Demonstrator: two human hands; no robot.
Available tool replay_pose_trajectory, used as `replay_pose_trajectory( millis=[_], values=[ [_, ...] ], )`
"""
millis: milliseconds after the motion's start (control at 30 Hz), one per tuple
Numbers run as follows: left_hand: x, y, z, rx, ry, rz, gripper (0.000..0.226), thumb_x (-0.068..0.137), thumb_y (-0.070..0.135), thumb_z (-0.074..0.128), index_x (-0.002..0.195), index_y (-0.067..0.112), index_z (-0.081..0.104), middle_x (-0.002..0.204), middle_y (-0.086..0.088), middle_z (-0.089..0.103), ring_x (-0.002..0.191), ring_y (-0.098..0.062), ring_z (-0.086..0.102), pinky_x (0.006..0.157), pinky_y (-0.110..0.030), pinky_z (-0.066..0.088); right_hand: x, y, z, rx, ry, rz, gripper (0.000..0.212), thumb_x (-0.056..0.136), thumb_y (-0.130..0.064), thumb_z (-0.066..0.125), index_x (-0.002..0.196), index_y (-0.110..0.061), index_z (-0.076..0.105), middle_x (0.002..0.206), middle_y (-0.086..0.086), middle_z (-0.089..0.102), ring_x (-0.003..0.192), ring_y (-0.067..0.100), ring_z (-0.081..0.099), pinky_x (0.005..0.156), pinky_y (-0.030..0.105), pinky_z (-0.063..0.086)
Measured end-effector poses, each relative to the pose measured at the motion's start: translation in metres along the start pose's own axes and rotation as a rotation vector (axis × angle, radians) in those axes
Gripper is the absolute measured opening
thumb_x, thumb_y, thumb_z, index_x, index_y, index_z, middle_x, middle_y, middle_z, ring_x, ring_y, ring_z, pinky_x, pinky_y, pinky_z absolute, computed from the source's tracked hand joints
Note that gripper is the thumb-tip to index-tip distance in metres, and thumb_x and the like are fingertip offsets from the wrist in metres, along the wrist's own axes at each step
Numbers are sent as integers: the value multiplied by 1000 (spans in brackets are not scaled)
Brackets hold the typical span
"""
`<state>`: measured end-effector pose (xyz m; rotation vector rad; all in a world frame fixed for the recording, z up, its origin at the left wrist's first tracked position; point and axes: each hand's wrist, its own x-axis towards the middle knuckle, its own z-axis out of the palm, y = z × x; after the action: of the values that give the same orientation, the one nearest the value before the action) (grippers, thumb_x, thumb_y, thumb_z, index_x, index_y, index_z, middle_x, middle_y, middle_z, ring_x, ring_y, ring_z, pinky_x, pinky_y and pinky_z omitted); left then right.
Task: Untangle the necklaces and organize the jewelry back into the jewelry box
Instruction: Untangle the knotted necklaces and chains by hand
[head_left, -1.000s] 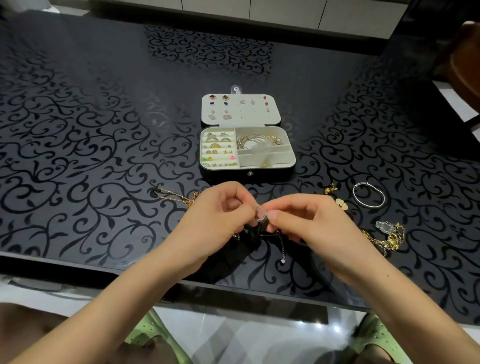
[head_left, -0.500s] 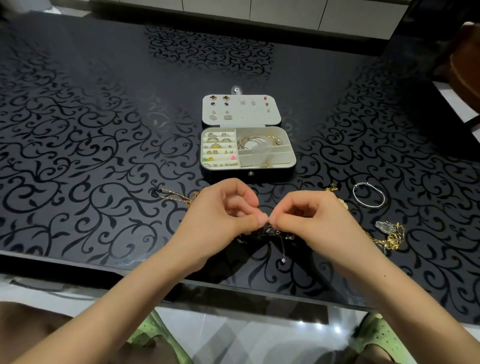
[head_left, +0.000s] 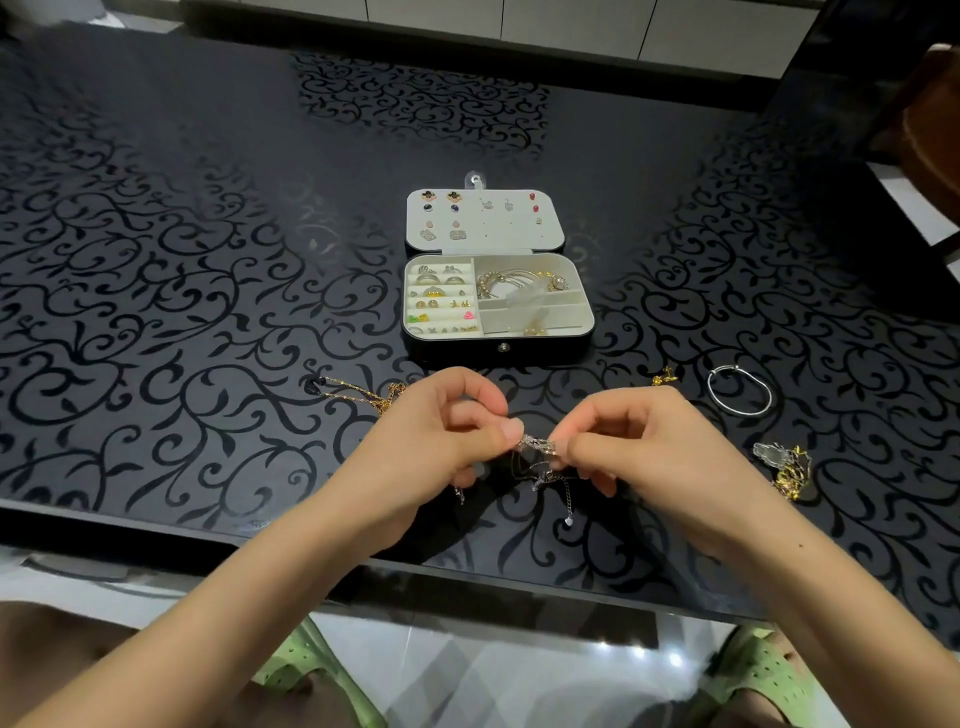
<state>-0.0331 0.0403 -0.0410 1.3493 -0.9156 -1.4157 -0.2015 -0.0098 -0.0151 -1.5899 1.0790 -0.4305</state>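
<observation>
A person at a glossy black table (head_left: 156, 322) patterned with scrollwork holds a knot of silver necklaces (head_left: 540, 452) between both hands, just above the tabletop near its front edge. The left hand (head_left: 431, 441) pinches one end of the knot between curled thumb and forefinger. The right hand (head_left: 644, 452) pinches the other end the same way, its remaining fingers tucked beneath. Thin loops of chain sag below the fingertips, and one loose tail hangs down to a small pendant (head_left: 569, 519) close to the table surface. Straight beyond the hands, apart from them, the jewelry box (head_left: 452, 352) stands open with its lid (head_left: 488, 218) laid flat on the far side, stud earrings pinned across the lid's pale lining. On the box's left-hand side, rings and small earrings sit in padded rows. Its far compartment on the right-hand side holds gold bracelets (head_left: 511, 278), and a small clear bag (head_left: 524, 301) lies across the dividers nearer the hands. A gold chain (head_left: 358, 392) trails on the table just beyond the left hand, running off to its left. To the right of the right hand lie a small gold piece (head_left: 663, 376), a silver bangle (head_left: 740, 413) and, nearer the table edge, a heap of gold chain (head_left: 792, 470) with a clear wrapper on it. Below the table edge, green perforated slippers (head_left: 753, 675) show on a pale floor.
</observation>
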Motion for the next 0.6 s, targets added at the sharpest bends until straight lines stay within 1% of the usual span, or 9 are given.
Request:
replay_pose_trajectory(
  millis=[100, 167, 200, 267, 333, 400, 467, 533, 600],
  values=[
    [-1, -1, -1, 164, -21, 27, 12, 82, 3, 66, 82, 11, 57, 59, 6, 57, 55, -12, 44, 45, -17, 37, 1, 2, -1, -43, 75, -15, 15, 74, -7, 64, 64, -15, 71, 58, -3, 63, 51, 5, 50, 53, 20, 41],
    [-2, 0, -1, 220, 0, 58, 10, 84, 2, 65, 83, 11, 59, 64, 5, 57, 59, -14, 47, 46, -20, 42, 1, 2, -1, -85, 82, -24, 14, 75, -10, 64, 64, -16, 70, 58, -4, 63, 52, 5, 50, 55, 21, 41],
    [-1, 0, -2, 224, 19, 75, 11, 84, 1, 64, 82, 11, 59, 65, 4, 56, 59, -12, 48, 46, -20, 44, 0, 3, 0, -102, 80, -25, 14, 74, -12, 63, 63, -17, 70, 60, -2, 65, 53, 7, 51, 56, 23, 41],
    [-1, 1, -2, 242, 53, 115, 15, 84, -1, 62, 80, 12, 59, 67, 3, 55, 58, -9, 49, 46, -20, 44, 0, 5, 0, -131, 72, -18, 14, 74, -14, 62, 62, -17, 70, 66, 7, 69, 58, 14, 52, 58, 30, 43],
    [0, 1, -2, 276, 64, 129, 16, 86, -1, 61, 81, 14, 61, 70, 2, 55, 60, -12, 49, 46, -20, 42, 1, 6, 1, -136, 62, -7, 16, 75, -13, 60, 63, -17, 70, 72, 14, 70, 61, 20, 52, 58, 33, 42],
    [-1, 2, -1, 248, 53, 101, 16, 87, -1, 58, 83, 14, 62, 71, 1, 56, 63, -15, 49, 44, -19, 38, 1, 6, 1, -120, 68, -5, 19, 77, -11, 59, 63, -18, 68, 72, 10, 71, 62, 20, 51, 58, 33, 41],
    [-1, 3, 0, 173, 35, 63, 16, 87, 0, 58, 85, 14, 63, 69, 3, 56, 62, -11, 49, 43, -16, 34, 1, 6, 3, -112, 67, -14, 19, 79, -10, 58, 65, -19, 67, 72, 4, 71, 62, 17, 52, 59, 31, 42],
    [-1, 5, 1, 109, 29, 34, 16, 86, -1, 58, 85, 15, 63, 67, 3, 56, 61, -7, 48, 42, -13, 31, 0, 6, 5, -126, 49, -35, 17, 78, -11, 59, 66, -20, 66, 73, 4, 71, 62, 14, 54, 59, 28, 43],
    [0, 6, 3, 58, 36, 10, 18, 85, -2, 58, 83, 15, 64, 66, 2, 57, 60, -7, 48, 40, -12, 30, -1, 7, 7, -126, 41, -49, 15, 78, -14, 59, 67, -21, 66, 74, 5, 71, 63, 15, 57, 59, 26, 44]
  ],
)
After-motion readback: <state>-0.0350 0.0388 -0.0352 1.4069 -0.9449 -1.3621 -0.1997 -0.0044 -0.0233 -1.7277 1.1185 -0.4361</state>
